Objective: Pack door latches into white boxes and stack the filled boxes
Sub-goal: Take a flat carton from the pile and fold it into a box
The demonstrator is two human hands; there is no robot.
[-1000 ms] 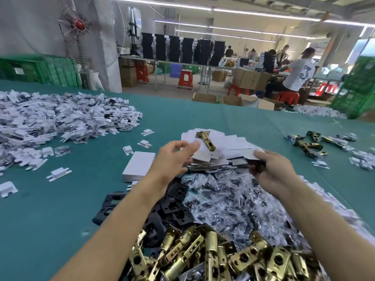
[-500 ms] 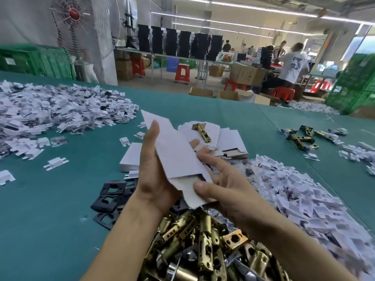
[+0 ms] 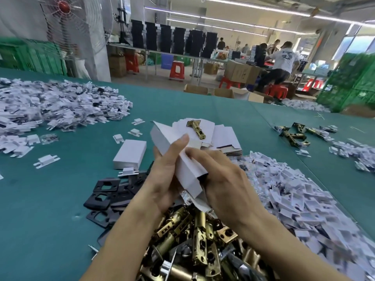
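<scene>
Gripping a half-folded white box [image 3: 183, 166] with the left hand [image 3: 166, 175], pinching its open near end with the right hand [image 3: 225, 185]. Held up just over the heap of brass latches [image 3: 199, 238], with flat boxes [image 3: 225, 134] stacked behind and green table [image 3: 50, 199] underneath.

I read the white box [image 3: 188, 171] as smooth, matt paperboard, the same stock as the flat blanks [image 3: 225, 136] stacked behind it. The door latches [image 3: 199, 238] heaped nearest me are glossy brass-coloured metal, with a few silvery parts. The black plates [image 3: 105, 186] look matt. The teal tabletop [image 3: 50, 220] looks dull, like cloth.
</scene>
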